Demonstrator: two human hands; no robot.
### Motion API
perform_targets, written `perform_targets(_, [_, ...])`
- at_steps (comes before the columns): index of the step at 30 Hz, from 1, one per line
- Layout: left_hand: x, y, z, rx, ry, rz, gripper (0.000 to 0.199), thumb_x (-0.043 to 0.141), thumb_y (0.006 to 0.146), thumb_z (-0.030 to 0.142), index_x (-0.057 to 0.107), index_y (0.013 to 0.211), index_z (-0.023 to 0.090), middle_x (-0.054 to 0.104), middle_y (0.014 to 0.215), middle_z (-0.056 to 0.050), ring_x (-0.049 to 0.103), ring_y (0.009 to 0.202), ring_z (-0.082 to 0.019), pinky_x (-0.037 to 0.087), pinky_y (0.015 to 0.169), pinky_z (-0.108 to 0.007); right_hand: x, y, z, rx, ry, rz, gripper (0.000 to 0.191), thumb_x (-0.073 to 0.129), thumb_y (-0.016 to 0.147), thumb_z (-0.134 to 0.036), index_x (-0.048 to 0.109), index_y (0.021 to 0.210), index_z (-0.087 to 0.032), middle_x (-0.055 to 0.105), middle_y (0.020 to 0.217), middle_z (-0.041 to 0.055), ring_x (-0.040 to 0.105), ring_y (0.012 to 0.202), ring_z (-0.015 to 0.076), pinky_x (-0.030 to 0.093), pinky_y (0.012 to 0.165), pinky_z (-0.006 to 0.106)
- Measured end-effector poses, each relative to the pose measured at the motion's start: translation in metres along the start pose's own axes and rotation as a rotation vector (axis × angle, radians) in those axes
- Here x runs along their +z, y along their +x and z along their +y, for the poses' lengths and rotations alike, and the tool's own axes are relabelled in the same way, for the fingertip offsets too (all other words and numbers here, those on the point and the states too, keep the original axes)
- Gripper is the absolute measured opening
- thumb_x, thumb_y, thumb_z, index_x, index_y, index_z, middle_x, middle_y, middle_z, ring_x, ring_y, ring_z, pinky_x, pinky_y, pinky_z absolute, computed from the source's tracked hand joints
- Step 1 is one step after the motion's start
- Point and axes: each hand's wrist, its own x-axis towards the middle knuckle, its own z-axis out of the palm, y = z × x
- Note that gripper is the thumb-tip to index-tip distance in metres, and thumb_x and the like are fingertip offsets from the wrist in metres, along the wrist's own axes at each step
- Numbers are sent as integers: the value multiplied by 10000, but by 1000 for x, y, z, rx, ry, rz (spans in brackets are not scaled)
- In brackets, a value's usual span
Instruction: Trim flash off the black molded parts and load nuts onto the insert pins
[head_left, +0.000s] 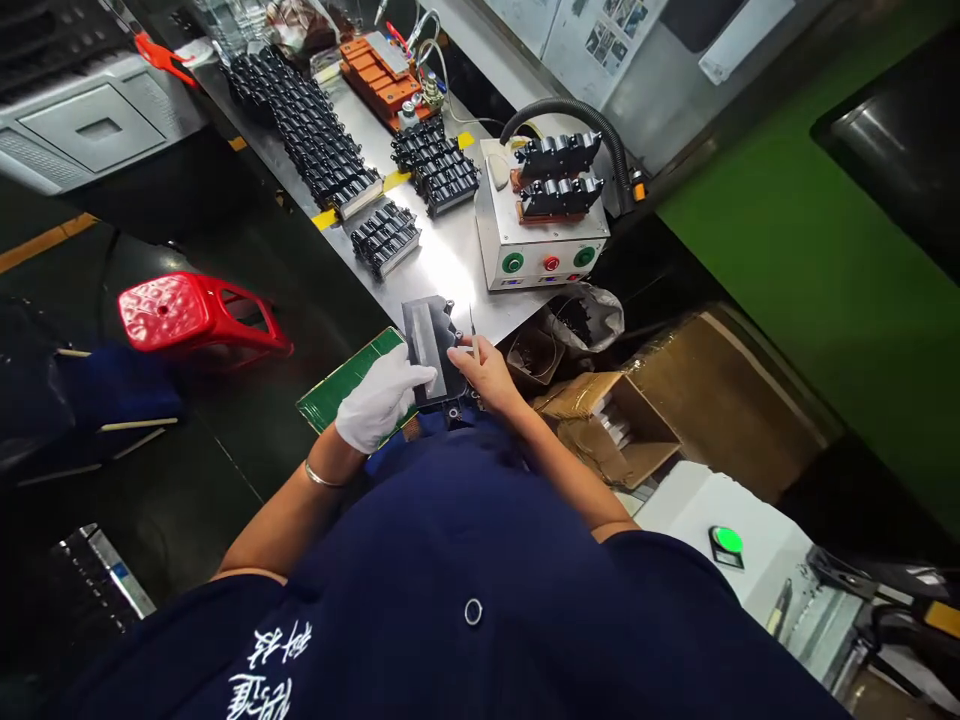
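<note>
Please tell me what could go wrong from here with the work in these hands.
The slim pointed tool is in the bare right hand, close to the black part; a slip might scratch the part or nick skin, as only the left hand is gloved. The small group of ribbed black pieces sits near the edge of the table, so a bump could perhaps knock it off.
</note>
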Motion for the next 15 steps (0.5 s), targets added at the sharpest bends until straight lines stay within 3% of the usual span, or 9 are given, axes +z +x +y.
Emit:
perform_targets(5, [-1, -5, -10, 38, 86, 52, 382, 768, 647, 216, 684, 1011, 139, 738, 977, -70, 681, 938, -254, 534, 875, -380, 8, -10, 2, -35, -9, -18, 414, 674, 720, -521, 479, 910, -209, 315, 562, -116, 321, 507, 62, 252, 502, 215])
perform_targets(10, [-1, -11, -14, 73, 125, 187, 353, 762, 695, 307, 679, 998, 144, 732, 999, -66, 668, 926, -234, 525, 864, -357, 15, -10, 5, -56, 18, -20, 395, 662, 732, -519, 501, 903, -200, 412, 629, -89, 363, 569, 66, 292, 529, 202])
perform_targets(15, [-4, -19, -6, 117, 61, 71, 272, 696, 706, 242, 673, 961, 149, 726, 999, -55, 650, 973, -234, 506, 894, -341, 19, -8, 3, -51, 65, -41, 369, 632, 744, -510, 514, 891, -193, 403, 666, -76, 359, 602, 69, 303, 551, 204])
